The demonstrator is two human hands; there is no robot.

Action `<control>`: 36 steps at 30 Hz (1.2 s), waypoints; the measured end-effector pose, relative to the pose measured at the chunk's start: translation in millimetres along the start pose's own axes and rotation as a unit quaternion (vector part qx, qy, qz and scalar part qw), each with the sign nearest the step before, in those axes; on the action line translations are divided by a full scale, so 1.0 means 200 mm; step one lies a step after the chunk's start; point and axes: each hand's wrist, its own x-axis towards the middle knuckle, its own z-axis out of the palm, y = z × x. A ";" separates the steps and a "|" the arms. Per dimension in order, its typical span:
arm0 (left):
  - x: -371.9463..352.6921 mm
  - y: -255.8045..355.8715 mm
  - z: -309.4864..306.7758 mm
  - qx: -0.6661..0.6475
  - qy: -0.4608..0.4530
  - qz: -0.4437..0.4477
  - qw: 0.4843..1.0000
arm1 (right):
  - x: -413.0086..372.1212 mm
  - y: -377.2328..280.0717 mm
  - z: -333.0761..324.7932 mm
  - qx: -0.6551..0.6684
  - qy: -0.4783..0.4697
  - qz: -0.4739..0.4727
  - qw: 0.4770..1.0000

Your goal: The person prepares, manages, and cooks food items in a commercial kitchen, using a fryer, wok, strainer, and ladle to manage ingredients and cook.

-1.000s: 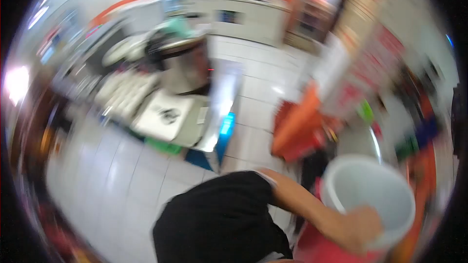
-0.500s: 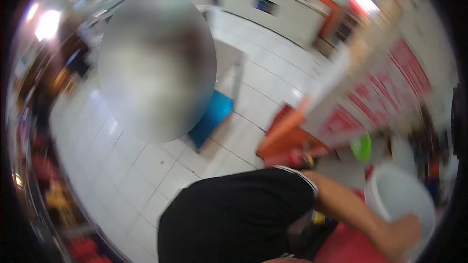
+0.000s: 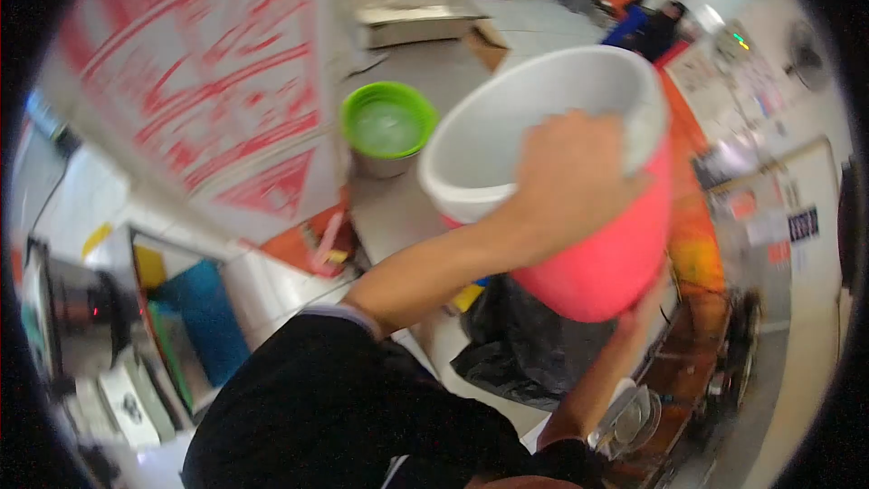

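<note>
Step in hand, as I read it: two-handed bucket handling. I've got the bucket (image 3: 597,263) off to the right of view, tilted, pink outside and pale inside, mouth turned partly up towards the camera. Left hand (image 3: 575,172) lies across the near rim, fingers over the mouth; they look part-curled, but blur means I can't tell how far the grip is closed, or whether it pinches the rim. Right hand (image 3: 638,306) is against the underside, apparently bearing weight; its fingers are mostly hidden, so I can't tell how open that grip is. Inside is partly covered by the left hand (contents: no call from here).

My judgement: any change of tilt calls for firm support below plus a steadying hand on the rim, since the wide mouth could swing.

Around it: green basket (image 3: 414,109) just beside the rim on the left, sitting over a pale container (image 3: 385,166) on the grey bench (image 3: 398,217). Black plastic bag (image 3: 516,344) lies below the bucket. Clear bowl (image 3: 638,417) is near the right forearm, so a low swing could clip it. Signboard (image 3: 217,81) with red writing blocks the left side of view. Another person (image 3: 659,32) is well apart, in the background.
</note>
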 end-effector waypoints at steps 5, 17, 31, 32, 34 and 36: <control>0.12 -0.17 0.04 0.039 0.032 -0.003 0.999 | 0.33 0.17 0.02 -0.019 -0.002 0.072 0.997; 0.27 -0.47 -0.06 0.009 0.089 -0.071 0.993 | 0.48 0.20 0.44 -0.098 -0.041 0.119 0.987; 0.36 -0.76 -0.07 -0.014 0.112 -0.129 0.985 | 0.71 0.17 0.49 -0.156 -0.107 0.108 0.976; 0.37 -0.77 -0.07 -0.014 0.113 -0.134 0.984 | 0.71 0.15 0.51 -0.161 -0.094 0.110 0.976; 0.37 -0.78 -0.10 -0.026 0.100 -0.154 0.983 | 0.72 0.13 0.50 -0.169 -0.080 0.112 0.976; 0.37 -0.79 -0.10 -0.037 0.087 -0.173 0.980 | 0.75 0.11 0.48 -0.161 -0.095 0.126 0.974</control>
